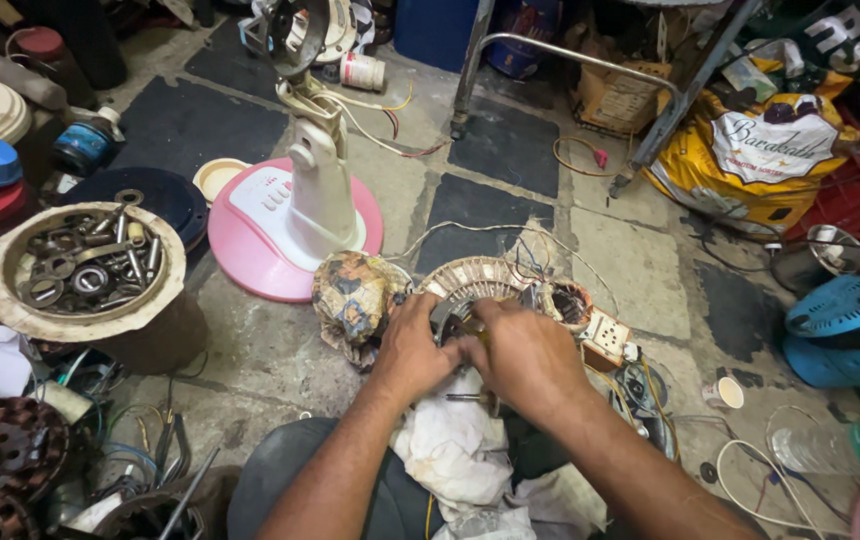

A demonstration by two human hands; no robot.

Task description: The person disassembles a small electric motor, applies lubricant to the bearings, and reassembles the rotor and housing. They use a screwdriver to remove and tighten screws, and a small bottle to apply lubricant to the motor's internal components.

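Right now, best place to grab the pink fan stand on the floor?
Probably the white upright neck of the pink fan stand, taken from the near side. It rises narrow and vertical from the wide flat base, so fingers can wrap it; the base is too broad and low. Loose wires trail off the far right, so avoid that side.

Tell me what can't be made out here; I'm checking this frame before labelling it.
Head view:
- Part under both hands: left hand and right hand cover it; grip unclear.
- Fan stand: top cut by upper edge.
- Plastic bottle: cut by right edge.
- Bowl of metal parts: pieces too small to identify.
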